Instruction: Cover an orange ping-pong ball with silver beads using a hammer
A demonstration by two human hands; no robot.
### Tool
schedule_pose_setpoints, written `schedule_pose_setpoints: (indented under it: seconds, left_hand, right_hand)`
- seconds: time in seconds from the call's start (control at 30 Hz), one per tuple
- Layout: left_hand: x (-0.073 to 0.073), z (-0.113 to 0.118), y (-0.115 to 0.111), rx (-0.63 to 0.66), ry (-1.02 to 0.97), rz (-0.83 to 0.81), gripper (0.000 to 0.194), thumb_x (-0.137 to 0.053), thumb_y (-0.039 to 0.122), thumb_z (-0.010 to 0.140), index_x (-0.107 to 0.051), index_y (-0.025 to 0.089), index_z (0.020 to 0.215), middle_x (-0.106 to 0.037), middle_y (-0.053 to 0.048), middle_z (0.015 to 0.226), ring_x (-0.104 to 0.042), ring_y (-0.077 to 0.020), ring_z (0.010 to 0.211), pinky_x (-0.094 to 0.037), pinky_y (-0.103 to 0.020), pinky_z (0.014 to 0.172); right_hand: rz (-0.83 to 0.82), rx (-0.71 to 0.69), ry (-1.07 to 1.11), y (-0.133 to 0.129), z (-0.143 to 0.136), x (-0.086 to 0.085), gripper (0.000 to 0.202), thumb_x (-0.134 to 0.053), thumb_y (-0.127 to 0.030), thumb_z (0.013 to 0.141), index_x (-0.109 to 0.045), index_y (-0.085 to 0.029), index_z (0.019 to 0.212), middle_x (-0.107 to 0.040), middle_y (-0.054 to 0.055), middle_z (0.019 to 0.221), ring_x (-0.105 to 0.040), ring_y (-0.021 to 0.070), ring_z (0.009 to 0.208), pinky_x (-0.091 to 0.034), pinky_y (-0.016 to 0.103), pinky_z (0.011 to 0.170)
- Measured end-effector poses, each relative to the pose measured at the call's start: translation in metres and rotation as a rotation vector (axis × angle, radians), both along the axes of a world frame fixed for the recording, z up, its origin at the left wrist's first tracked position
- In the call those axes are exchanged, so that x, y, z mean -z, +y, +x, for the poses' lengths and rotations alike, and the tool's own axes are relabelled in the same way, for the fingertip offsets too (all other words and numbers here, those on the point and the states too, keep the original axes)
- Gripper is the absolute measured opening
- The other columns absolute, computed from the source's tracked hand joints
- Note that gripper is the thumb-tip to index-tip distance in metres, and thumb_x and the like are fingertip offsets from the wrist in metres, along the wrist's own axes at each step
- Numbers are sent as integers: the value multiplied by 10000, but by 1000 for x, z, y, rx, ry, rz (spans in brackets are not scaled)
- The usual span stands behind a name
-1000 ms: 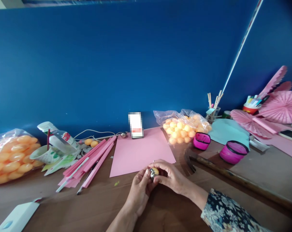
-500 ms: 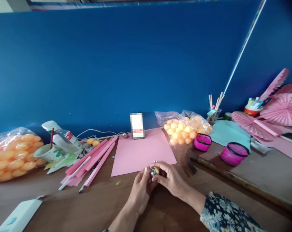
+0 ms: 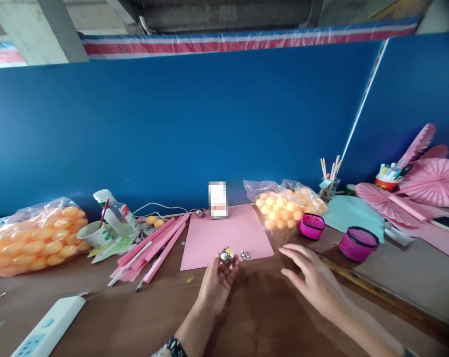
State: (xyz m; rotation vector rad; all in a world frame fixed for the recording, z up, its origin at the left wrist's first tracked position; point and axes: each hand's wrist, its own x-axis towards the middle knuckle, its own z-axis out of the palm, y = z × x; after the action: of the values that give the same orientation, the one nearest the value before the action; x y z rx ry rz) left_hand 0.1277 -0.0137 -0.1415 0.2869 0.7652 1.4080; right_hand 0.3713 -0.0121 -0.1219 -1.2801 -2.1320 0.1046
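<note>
My left hand (image 3: 217, 286) is closed around a shiny silver ball (image 3: 226, 256), which has a yellowish patch on its upper side. To its right, my right hand (image 3: 315, 282) is open with fingers apart, above the table beside a long wooden handle (image 3: 369, 285). The handle's head end is hidden behind that hand. A small cluster of silver beads (image 3: 245, 255) lies on the pink paper sheet (image 3: 224, 233), close to the ball.
A bag of orange balls (image 3: 280, 206) and two magenta fabric rings (image 3: 358, 244) stand on the right. Pink paper strips (image 3: 161, 245), another ball bag (image 3: 38, 238), a cup (image 3: 96, 235) and a power strip (image 3: 51, 325) occupy the left. A phone (image 3: 218, 201) stands behind the paper.
My right hand has let go of the silver ball and moved right, over the hammer head. The ball stays in my left hand. The camera has tilted up.
</note>
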Motion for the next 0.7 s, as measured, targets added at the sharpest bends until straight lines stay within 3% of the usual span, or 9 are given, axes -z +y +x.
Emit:
schedule_pose_setpoints:
  seconds: [0.17, 0.3, 0.47, 0.6, 0.67, 0.7]
  left_hand:
    - [2, 0, 2, -12, -82, -32, 256, -475, 221, 849, -593, 83, 1030, -692, -117, 799, -658, -130, 652, -557, -213, 594]
    - [-2, -1, 0, -14, -93, 4, 249, -531, 224, 821, -602, 68, 1002, -690, -140, 839, -666, -145, 715, -556, -213, 641]
    - [-4, -2, -3, -21, -45, 70, 272, -593, 174, 776, -599, 87, 1034, -690, -125, 813, -670, -150, 698, -552, -209, 622]
    - [-1, -3, -2, -55, -14, 76, 260, -594, 181, 777, -602, 84, 1018, -687, -111, 755, -661, -131, 643, -539, -186, 578]
    - [0, -3, -1, -52, -12, 74, 255, -576, 192, 792, -599, 82, 1020, -685, -113, 753, -656, -123, 636, -535, -179, 574]
    - [1, -3, -1, -45, -10, 72, 255, -567, 195, 798, -597, 82, 1024, -685, -115, 759, -655, -122, 637, -535, -181, 577]
  right_hand:
    - [131, 275, -410, -7, 67, 30, 409, -490, -305, 791, -508, -189, 1183, -533, 130, 1176, -528, 291, 1020, -459, 425, 826]
    - [163, 349, -525, -12, 76, 38, 384, -458, -268, 805, -512, -180, 1174, -557, 140, 1138, -547, 284, 984, -465, 414, 788]
    - [168, 375, -562, -8, 75, 29, 367, -435, -218, 815, -516, -163, 1169, -607, 142, 1030, -573, 283, 894, -483, 392, 677]
    - [114, 270, -451, -18, 48, 6, 356, -480, -197, 770, -554, -188, 1119, -596, 132, 1057, -568, 295, 893, -482, 431, 702]
    - [55, 75, -257, -39, 20, -10, 346, -500, -228, 759, -569, -222, 1098, -579, 116, 1101, -530, 313, 981, -445, 490, 800]
    - [-25, -103, -125, -52, 5, -18, 334, -511, -260, 760, -574, -251, 1088, -572, 91, 1131, -501, 305, 1039, -420, 489, 858]
